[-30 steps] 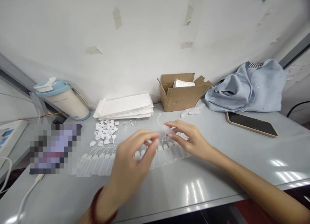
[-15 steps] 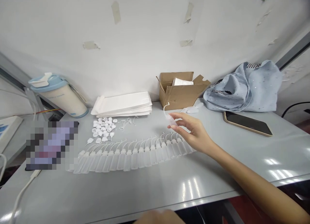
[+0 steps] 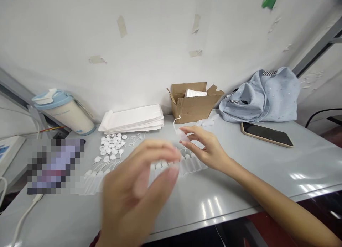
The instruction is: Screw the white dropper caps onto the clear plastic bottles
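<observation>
Bottle (image 3: 181,135), pinched by the fingers (image 3: 191,129) of the right hand (image 3: 210,151), could slip if the pinch loosens and strike the bottle row (image 3: 192,167) at 6 o'clock; left hand (image 3: 136,193) is too blurred to judge its fingers.

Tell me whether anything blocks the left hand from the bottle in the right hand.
Nothing visible does. The blurred left hand is raised over the row of bottles, and the bottle pinched in the right hand sits just beyond its fingertips, with only air between.
</observation>
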### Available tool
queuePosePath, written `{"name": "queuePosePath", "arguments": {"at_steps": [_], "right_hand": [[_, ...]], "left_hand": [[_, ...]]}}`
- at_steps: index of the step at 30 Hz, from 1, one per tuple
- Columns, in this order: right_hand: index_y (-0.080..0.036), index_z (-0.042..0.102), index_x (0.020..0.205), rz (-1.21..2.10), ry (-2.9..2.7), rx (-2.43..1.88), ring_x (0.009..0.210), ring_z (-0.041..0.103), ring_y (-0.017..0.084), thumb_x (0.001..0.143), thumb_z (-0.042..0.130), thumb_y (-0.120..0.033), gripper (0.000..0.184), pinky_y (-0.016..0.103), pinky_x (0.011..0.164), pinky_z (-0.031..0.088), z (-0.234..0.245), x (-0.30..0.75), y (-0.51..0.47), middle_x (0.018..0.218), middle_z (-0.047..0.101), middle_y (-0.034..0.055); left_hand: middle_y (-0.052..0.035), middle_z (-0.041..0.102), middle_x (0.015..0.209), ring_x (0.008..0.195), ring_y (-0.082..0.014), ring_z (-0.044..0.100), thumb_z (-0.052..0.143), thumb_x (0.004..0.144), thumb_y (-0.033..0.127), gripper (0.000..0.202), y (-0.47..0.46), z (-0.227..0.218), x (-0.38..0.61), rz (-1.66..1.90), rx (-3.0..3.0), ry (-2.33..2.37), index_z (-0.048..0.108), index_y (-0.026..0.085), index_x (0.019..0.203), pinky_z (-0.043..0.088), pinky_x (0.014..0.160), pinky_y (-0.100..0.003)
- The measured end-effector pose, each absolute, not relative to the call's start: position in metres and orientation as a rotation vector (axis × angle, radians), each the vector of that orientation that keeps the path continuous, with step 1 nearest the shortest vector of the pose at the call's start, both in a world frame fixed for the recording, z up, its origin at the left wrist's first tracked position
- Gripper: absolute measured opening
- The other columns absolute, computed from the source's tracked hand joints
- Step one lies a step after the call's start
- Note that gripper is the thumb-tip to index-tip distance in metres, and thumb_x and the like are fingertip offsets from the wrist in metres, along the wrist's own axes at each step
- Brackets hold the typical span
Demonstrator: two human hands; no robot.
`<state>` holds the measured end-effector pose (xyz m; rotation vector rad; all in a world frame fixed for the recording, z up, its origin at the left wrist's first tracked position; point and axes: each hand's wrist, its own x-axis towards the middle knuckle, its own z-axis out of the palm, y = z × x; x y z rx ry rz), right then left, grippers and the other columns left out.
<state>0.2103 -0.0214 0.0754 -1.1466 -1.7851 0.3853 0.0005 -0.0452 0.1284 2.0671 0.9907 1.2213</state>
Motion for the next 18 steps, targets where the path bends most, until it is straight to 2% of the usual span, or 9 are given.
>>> {"name": "queuePosePath", "arguments": {"at_steps": [2, 6, 9, 11, 14, 18], "right_hand": [[-0.021, 0.055, 0.123, 0.378, -1.802, -1.132, 0.086, 0.063, 0.019, 0.089, 0.058, -0.022, 0.034, 0.040, 0.081, 0.056, 0.077, 0.209, -0.023, 0.107, 0.063, 0.0085], [-0.020, 0.056, 0.121, 0.404, -1.782, -1.119, 0.089, 0.062, 0.019, 0.088, 0.058, -0.022, 0.034, 0.039, 0.079, 0.057, 0.081, 0.206, -0.026, 0.104, 0.064, 0.0085], [-0.021, 0.057, 0.119, 0.514, -1.716, -1.130, 0.089, 0.063, 0.019, 0.086, 0.059, -0.022, 0.033, 0.037, 0.078, 0.058, 0.084, 0.204, -0.029, 0.103, 0.063, 0.0077], [-0.021, 0.058, 0.115, 0.641, -1.624, -1.160, 0.082, 0.065, 0.017, 0.084, 0.061, -0.024, 0.031, 0.036, 0.076, 0.058, 0.086, 0.203, -0.030, 0.105, 0.063, 0.0072], [-0.020, 0.059, 0.108, 0.850, -1.452, -1.199, 0.071, 0.067, 0.015, 0.081, 0.064, -0.028, 0.028, 0.031, 0.065, 0.058, 0.088, 0.205, -0.030, 0.107, 0.062, 0.0071], [-0.018, 0.060, 0.102, 0.989, -1.342, -1.207, 0.066, 0.068, 0.014, 0.078, 0.068, -0.031, 0.028, 0.027, 0.058, 0.055, 0.092, 0.211, -0.026, 0.101, 0.067, 0.0068]], "left_hand": [[-0.0026, 0.063, 0.112, 0.097, -0.0204, 0.061, 0.059, 0.086, 0.019, 0.018, -0.030, 0.123, 0.014, 1.222, 2.206, 1.066, 0.064, 0.025, 0.103, 0.053, 0.087, -0.038], [-0.0095, 0.058, 0.125, 0.116, -0.0242, 0.053, 0.055, 0.086, 0.012, 0.037, -0.014, 0.102, 0.032, 1.201, 2.570, 0.987, 0.052, 0.016, 0.123, 0.048, 0.098, -0.043], [-0.0127, 0.055, 0.130, 0.118, -0.0269, 0.049, 0.055, 0.086, 0.012, 0.044, -0.012, 0.093, 0.039, 1.152, 2.727, 0.937, 0.046, 0.013, 0.129, 0.047, 0.099, -0.045], [-0.0147, 0.054, 0.130, 0.118, -0.0291, 0.049, 0.057, 0.086, 0.013, 0.048, -0.011, 0.091, 0.042, 1.123, 2.802, 0.925, 0.043, 0.011, 0.131, 0.047, 0.097, -0.046], [-0.0174, 0.054, 0.129, 0.118, -0.0311, 0.048, 0.057, 0.086, 0.012, 0.048, -0.007, 0.090, 0.047, 1.143, 2.891, 0.902, 0.043, 0.007, 0.131, 0.048, 0.095, -0.047], [-0.0171, 0.058, 0.121, 0.114, -0.0287, 0.050, 0.057, 0.087, 0.013, 0.039, 0.004, 0.090, 0.054, 1.204, 2.907, 0.770, 0.048, 0.007, 0.124, 0.048, 0.095, -0.046]]}}
